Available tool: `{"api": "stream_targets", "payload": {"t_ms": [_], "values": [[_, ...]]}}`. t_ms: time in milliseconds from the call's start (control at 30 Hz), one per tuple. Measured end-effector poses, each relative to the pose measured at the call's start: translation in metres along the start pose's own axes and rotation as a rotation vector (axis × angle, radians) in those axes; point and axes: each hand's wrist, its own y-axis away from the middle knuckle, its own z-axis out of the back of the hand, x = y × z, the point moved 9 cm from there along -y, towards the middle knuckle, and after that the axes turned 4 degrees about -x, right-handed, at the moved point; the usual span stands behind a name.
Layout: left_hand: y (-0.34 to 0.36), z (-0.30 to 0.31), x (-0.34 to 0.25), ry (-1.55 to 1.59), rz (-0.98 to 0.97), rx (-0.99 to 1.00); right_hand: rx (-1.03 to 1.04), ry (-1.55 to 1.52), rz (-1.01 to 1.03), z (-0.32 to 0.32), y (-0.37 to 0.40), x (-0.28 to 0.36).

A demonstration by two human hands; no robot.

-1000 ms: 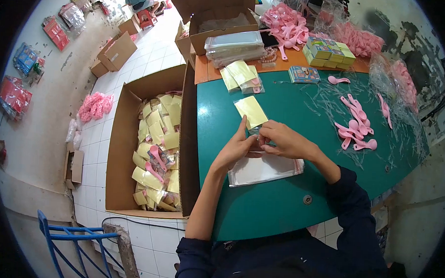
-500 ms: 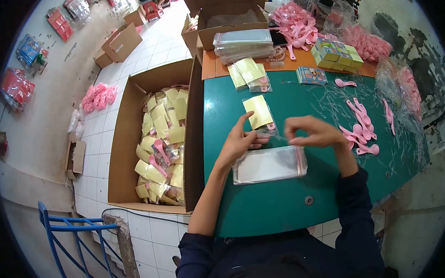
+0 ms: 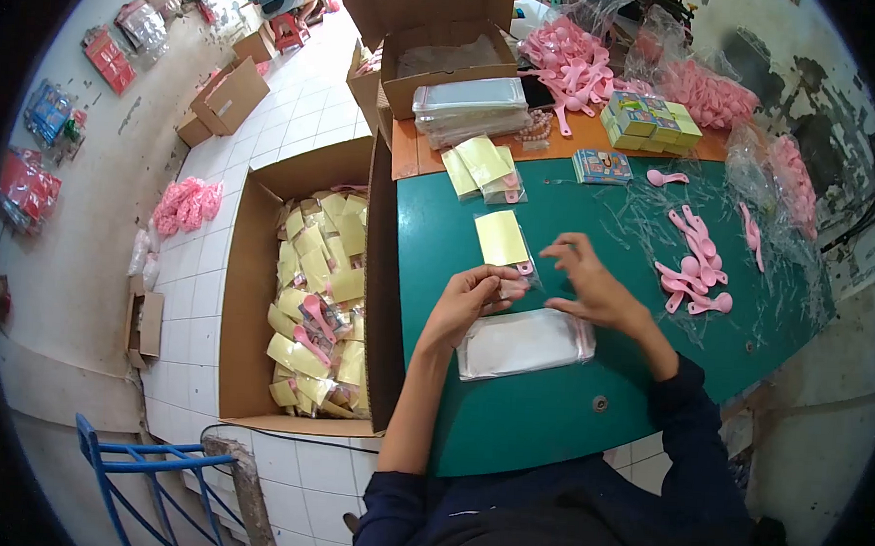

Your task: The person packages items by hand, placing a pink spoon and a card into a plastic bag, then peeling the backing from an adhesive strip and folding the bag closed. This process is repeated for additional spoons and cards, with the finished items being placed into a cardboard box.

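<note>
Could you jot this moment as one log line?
left hand: pinching yellow-card packet | right hand: open, by clear bag stack

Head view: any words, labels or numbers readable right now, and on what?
No text reads legibly.
On the stacked small boxes: colourful print, too small to read.
On the flat printed packs: pictures only, blurred.
On the yellow card in its clear bag: visible side blank.
On the red packets at the left: too blurred.
</note>
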Motion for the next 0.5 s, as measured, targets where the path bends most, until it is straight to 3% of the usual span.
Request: {"api": "stream_targets", "payload": {"t_ms": [100, 233, 367, 433, 500], "values": [[0.006, -0.001, -0.007, 0.085, 0.018, 0.022, -0.088, -0.001, 0.039, -0.027, -0.021, -0.015], [0.011, 0.014, -0.010, -0.147, -0.012, -0.008, -0.126, -0.319, -0.159, -0.019, -0.029, -0.026], [-0.005, 0.014, -0.009, -0.534, -0.201, -0.105, -0.133, -0.707, -0.254, -0.040, -0.022, -0.056], [-0.007, 0.018, -0.015, -0.578, -0.324, -0.216, -0.141, -0.921, -0.340, -0.048, -0.022, -0.059], [-0.007, 0.023, -0.020, -0.646, -0.392, -0.312, -0.104, -0.948, -0.425, -0.059, -0.020, -0.067]]}}
